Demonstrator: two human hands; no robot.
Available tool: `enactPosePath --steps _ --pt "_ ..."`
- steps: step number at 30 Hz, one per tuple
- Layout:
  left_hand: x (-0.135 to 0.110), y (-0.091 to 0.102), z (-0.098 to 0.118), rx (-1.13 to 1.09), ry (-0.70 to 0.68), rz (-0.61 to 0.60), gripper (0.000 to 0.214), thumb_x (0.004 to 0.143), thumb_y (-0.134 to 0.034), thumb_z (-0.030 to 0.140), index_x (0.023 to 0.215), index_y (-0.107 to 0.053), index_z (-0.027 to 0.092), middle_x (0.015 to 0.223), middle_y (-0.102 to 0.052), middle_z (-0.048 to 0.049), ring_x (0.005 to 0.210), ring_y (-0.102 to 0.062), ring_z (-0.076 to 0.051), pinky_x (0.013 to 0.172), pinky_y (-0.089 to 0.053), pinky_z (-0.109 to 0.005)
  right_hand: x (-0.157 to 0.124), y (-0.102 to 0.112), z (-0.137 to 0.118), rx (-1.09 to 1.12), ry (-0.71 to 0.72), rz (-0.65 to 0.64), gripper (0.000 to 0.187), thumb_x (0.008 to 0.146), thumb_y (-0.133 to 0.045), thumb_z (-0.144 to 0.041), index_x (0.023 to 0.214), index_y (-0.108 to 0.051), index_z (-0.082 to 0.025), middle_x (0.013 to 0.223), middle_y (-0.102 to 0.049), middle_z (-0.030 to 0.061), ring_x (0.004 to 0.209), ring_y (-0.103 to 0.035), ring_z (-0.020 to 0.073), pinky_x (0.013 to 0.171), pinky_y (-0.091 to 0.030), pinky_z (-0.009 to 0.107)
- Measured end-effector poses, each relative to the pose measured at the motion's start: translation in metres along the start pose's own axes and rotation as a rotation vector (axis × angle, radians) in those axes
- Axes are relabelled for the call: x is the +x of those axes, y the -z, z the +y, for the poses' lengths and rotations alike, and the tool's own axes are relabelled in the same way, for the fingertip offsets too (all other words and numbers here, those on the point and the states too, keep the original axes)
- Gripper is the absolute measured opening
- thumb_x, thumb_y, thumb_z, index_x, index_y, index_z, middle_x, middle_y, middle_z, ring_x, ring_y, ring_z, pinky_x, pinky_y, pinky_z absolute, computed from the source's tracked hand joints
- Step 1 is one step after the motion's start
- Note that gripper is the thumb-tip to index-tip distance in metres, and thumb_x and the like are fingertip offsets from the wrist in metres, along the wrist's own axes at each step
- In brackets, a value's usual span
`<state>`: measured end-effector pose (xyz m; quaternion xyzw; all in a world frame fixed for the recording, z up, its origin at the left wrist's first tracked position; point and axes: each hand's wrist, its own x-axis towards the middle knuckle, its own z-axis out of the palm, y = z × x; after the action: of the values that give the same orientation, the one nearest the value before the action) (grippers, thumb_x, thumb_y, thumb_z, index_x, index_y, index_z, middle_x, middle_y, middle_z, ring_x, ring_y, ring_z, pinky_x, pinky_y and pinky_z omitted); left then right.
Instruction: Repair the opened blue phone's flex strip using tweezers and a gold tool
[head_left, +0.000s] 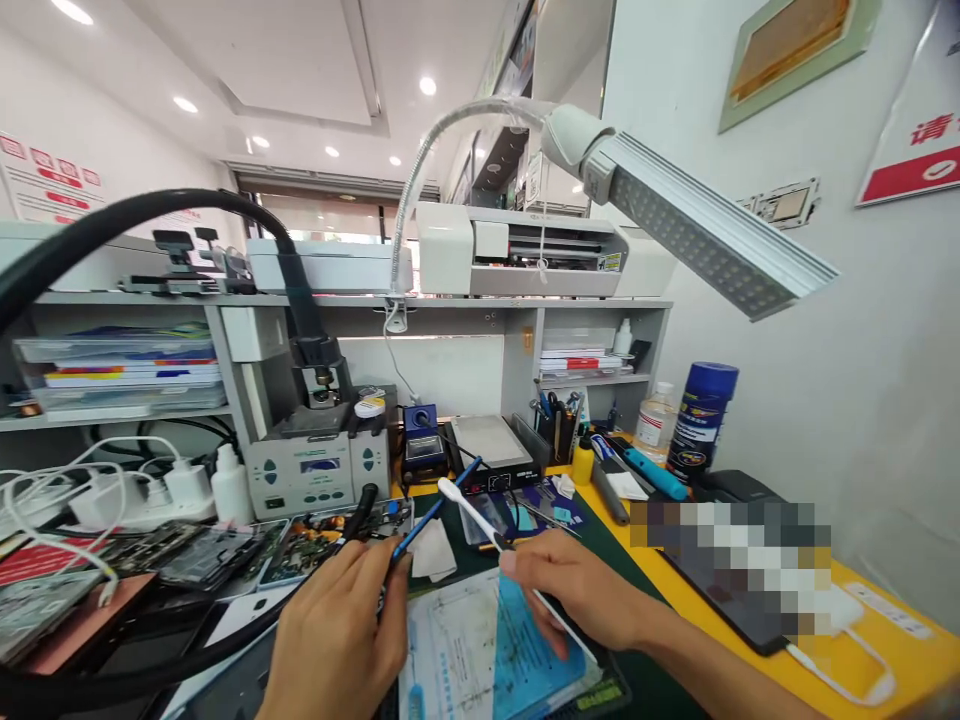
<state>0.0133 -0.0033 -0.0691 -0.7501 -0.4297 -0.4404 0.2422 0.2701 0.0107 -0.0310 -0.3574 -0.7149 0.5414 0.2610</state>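
My left hand [341,625] is closed round a thin blue tool [435,512] that points up and to the right; I cannot make out its exact kind. In my right hand [574,580] is a white toothbrush [474,508], its bristled head up and its black part running under the fingers. The brush head and the blue tool are close together, and I cannot tell whether they touch. Below both hands lies a stained white-and-blue booklet [457,640] on a dark green mat. A crumpled white tissue [433,549] sits just beyond it.
Phone boards [307,545] and parts crowd the left, with a black hose [225,640] crossing there. Behind stand a grey rework station [300,470], a soldering station [420,440] and a flat heating plate [487,440]. A phone [720,590] and spray can [701,420] are right; a lamp [697,220] hangs overhead.
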Motion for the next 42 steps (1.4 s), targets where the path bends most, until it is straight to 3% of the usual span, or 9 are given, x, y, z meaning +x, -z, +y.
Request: enactPosePath --steps 2,7,10,15,19,23,29,36,42 --pt "0.000 0.000 0.000 -0.005 -0.007 -0.002 0.014 0.103 -0.048 0.022 0.101 -0.061 0.019 0.077 -0.061 -0.0021 0.067 -0.061 -0.021 0.062 -0.043 -0.032 -0.002 0.003 -0.001 -0.015 0.005 -0.013 0.066 0.099 -0.049 -0.058 0.046 -0.046 -0.020 0.038 -0.049 -0.0045 0.039 -0.045 0.0087 0.049 -0.038 0.021" --pt "-0.002 -0.001 0.002 -0.021 -0.031 -0.020 0.015 0.103 -0.048 0.022 0.102 -0.062 0.017 0.079 -0.062 -0.0032 0.072 -0.061 -0.021 0.066 -0.044 -0.033 -0.010 -0.004 -0.010 -0.038 -0.028 -0.205 0.071 0.093 -0.052 -0.069 0.044 -0.050 -0.019 0.036 -0.044 -0.0046 0.037 -0.039 0.0083 0.042 -0.033 0.021" --pt "-0.003 -0.001 0.003 -0.027 -0.030 -0.009 0.014 0.103 -0.050 0.024 0.105 -0.062 0.017 0.082 -0.063 -0.0041 0.074 -0.062 -0.021 0.067 -0.045 -0.032 -0.010 0.000 -0.009 -0.039 -0.042 -0.159 0.068 0.093 -0.056 -0.065 0.044 -0.049 -0.019 0.036 -0.045 -0.0046 0.038 -0.044 0.0091 0.043 -0.034 0.021" --pt "-0.003 0.000 0.004 -0.042 -0.010 -0.028 0.013 0.102 -0.050 0.024 0.103 -0.062 0.018 0.080 -0.062 -0.0031 0.069 -0.061 -0.020 0.062 -0.045 -0.031 -0.006 0.013 -0.002 -0.020 -0.031 -0.020 0.066 0.100 -0.046 -0.058 0.046 -0.045 -0.021 0.038 -0.048 -0.0041 0.036 -0.045 0.0098 0.046 -0.038 0.023" --pt "-0.003 0.001 0.008 -0.067 0.012 -0.050 0.010 0.101 -0.053 0.022 0.107 -0.061 0.019 0.082 -0.062 -0.0038 0.074 -0.063 -0.022 0.064 -0.046 -0.032 -0.012 0.007 -0.012 -0.048 0.008 -0.095 0.067 0.096 -0.055 -0.061 0.044 -0.046 -0.020 0.038 -0.047 -0.0041 0.041 -0.043 0.0097 0.050 -0.034 0.025" --pt "-0.003 0.002 0.013 -0.150 0.050 -0.077 0.009 0.101 -0.051 0.020 0.104 -0.060 0.021 0.080 -0.062 -0.0030 0.071 -0.062 -0.022 0.062 -0.046 -0.031 -0.015 0.000 -0.017 -0.035 0.015 -0.152 0.067 0.092 -0.062 -0.062 0.044 -0.042 -0.020 0.038 -0.036 -0.0074 0.041 -0.031 0.0075 0.045 -0.023 0.025" --pt "-0.009 0.001 0.020 -0.213 0.170 -0.180 0.012 0.102 -0.049 0.024 0.094 -0.058 0.023 0.074 -0.063 -0.0022 0.066 -0.063 -0.021 0.053 -0.042 -0.028 -0.005 0.010 0.003 0.105 -0.016 -0.074 0.064 0.098 -0.053 -0.047 0.040 -0.049 -0.019 0.033 -0.043 -0.0044 0.031 -0.038 0.0080 0.041 -0.031 0.023" --pt "-0.011 0.000 0.032 -0.158 0.191 -0.274 0.018 0.099 -0.045 0.022 0.084 -0.054 0.023 0.064 -0.060 -0.0008 0.058 -0.061 -0.021 0.053 -0.038 -0.030 -0.005 0.005 0.009 0.263 -0.172 -0.229 0.057 0.086 -0.060 -0.051 0.041 -0.057 -0.018 0.028 -0.041 -0.0040 0.021 -0.037 0.0093 0.027 -0.025 0.022" --pt "-0.008 0.003 0.035 -0.128 0.171 -0.284 0.015 0.098 -0.045 0.022 0.087 -0.056 0.023 0.068 -0.062 -0.0024 0.062 -0.062 -0.023 0.056 -0.039 -0.031 -0.002 0.020 0.012 0.325 -0.192 -0.129 0.062 0.089 -0.061 -0.052 0.039 -0.052 -0.018 0.028 -0.039 -0.0058 0.020 -0.036 0.0063 0.026 -0.025 0.018"
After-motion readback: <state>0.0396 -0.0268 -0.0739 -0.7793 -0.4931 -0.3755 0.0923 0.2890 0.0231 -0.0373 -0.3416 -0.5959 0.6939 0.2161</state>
